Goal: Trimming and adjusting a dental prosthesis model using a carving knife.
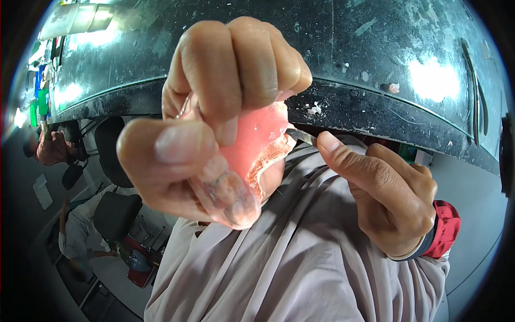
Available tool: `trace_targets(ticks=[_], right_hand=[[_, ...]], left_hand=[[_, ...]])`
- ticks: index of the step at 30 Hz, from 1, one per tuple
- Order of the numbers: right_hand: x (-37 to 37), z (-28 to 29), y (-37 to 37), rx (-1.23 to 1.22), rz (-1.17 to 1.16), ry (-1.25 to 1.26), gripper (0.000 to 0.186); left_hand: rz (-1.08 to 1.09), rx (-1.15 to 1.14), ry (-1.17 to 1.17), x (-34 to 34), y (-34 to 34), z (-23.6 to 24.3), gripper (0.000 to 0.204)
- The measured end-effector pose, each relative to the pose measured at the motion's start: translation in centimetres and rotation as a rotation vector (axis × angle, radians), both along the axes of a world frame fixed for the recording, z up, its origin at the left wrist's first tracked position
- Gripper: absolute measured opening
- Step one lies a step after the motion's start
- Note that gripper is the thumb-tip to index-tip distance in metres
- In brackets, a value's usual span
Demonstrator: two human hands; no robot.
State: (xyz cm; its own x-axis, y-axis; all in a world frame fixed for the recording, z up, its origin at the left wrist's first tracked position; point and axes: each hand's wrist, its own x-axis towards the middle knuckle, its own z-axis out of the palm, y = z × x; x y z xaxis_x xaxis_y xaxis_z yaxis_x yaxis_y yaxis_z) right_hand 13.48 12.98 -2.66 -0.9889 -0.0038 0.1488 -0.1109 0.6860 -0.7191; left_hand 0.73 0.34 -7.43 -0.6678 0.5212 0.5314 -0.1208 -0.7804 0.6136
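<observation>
My left hand is closed round a denture plate, held up close in front of me over the table's front edge. The plate has a glossy pink base, a clear part with tooth shapes, and rough, whitish crumbly material along its edge. A bent metal wire shows beside the left fingers. In my right hand is a slim metal tool with a narrow blade, its tip touching the plate's rough edge. The right index finger lies along it; its handle is hidden in the palm.
A glass-topped, dark worktable spans the far side. Dark tweezers lie at its right, and whitish crumbs along its front edge. A translucent container stands far left. Black chairs and other people are at the left.
</observation>
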Motion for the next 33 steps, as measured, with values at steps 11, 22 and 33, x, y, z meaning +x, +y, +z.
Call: trace_targets(ticks=[11,22,33], right_hand=[[-0.9,0.5,-0.6,0.138,-0.039,0.122,0.035],[-2.5,2.5,-1.9,0.506,-0.022,0.276,0.043],[-1.6,5.4,-2.9,0.602,-0.061,-0.039,0.049]], left_hand=[[-0.13,0.073,-0.456,-0.7,-1.0,1.4,0.018],[-0.109,0.029,-0.536,-0.4,-0.5,2.2,0.015],[-0.179,0.099,-0.599,-0.8,-0.7,2.1,0.014]])
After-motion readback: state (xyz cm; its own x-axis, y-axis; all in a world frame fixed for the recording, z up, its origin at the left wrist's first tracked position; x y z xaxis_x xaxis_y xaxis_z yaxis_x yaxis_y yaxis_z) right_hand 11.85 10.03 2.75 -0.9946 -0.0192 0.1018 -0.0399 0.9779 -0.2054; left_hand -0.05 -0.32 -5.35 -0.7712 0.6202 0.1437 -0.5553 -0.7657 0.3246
